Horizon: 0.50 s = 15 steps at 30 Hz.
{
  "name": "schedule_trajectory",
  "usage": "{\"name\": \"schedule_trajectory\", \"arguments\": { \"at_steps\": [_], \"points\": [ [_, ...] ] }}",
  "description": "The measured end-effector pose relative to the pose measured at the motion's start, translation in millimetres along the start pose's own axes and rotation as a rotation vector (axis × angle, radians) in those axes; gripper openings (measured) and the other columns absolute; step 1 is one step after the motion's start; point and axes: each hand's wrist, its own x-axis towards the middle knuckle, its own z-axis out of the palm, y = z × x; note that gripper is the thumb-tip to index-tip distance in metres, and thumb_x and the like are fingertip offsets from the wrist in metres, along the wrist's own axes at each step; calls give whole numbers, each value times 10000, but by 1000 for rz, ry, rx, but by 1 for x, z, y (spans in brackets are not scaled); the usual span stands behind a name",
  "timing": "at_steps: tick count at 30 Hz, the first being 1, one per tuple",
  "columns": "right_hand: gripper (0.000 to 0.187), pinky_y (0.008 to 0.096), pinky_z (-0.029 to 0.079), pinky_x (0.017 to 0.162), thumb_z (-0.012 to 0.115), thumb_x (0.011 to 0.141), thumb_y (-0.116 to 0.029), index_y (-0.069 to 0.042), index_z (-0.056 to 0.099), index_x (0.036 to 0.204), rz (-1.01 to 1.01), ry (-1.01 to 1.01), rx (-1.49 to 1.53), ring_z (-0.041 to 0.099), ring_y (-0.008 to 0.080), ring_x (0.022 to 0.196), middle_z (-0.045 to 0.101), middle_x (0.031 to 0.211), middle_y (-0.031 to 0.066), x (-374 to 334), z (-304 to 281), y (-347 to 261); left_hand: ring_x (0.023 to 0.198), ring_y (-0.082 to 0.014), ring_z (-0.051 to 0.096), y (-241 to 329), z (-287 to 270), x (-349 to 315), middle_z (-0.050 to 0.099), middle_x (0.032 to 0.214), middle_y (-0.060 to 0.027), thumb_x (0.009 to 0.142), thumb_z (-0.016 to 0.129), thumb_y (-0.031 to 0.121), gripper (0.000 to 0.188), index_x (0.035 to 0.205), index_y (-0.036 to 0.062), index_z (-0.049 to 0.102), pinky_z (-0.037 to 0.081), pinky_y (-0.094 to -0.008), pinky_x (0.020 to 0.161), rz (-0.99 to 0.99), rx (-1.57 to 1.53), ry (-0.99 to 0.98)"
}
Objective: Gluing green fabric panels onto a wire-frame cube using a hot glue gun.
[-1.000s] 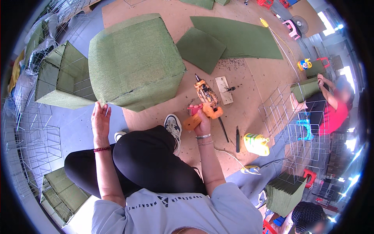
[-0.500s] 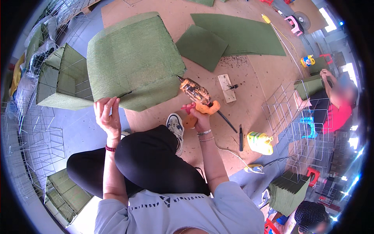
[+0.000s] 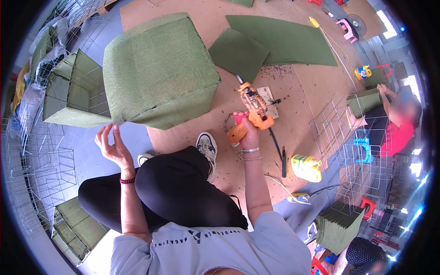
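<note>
In front of me stands a box covered in green woven sheet [image 3: 160,68], a dark glue line along its near top edge. My left hand [image 3: 113,145] is just off the box's near left corner, fingers apart and holding nothing. With my right hand [image 3: 249,133] I grip an orange glue gun [image 3: 260,120], its stained barrel and nozzle pointing up and away, clear of the box. Beyond the gun, a small whitish board [image 3: 269,101] with a dark blob of glue lies on the brown floor board.
Flat green panels [image 3: 284,39] lie at the back. An open green wire-framed box [image 3: 75,91] stands left. At right are a black stick [image 3: 283,161], a yellow bottle [image 3: 306,168], wire frames [image 3: 357,142] and a co-worker in red [image 3: 398,133]. Cables cross the floor.
My left hand has drawn back from the box edge, its fingers spreading. My right hand has swung the glue gun rightward, away from the box.
</note>
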Motion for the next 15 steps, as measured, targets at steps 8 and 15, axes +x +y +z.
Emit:
{"name": "schedule_trajectory", "arguments": {
  "at_steps": [8, 15],
  "points": [
    [263, 463, 435, 919, 619, 766, -35, -37, 512, 1006, 82, -151, 68, 575, 291, 979, 585, 964, 87, -14, -15, 14, 814, -113, 548, -41, -2, -24, 614, 846, -37, 883, 607, 255, 247, 892, 9, 631, 420, -263, 789, -664, -469, 86],
    [276, 423, 442, 926, 633, 737, -1, -35, 529, 991, 274, -212, 127, 584, 290, 977, 596, 946, 82, -12, 10, 42, 921, -136, 531, -56, 7, -13, 608, 895, -36, 859, 540, 522, 501, 992, 42, 596, 351, -340, 885, -1073, -897, -140]
  ]
}}
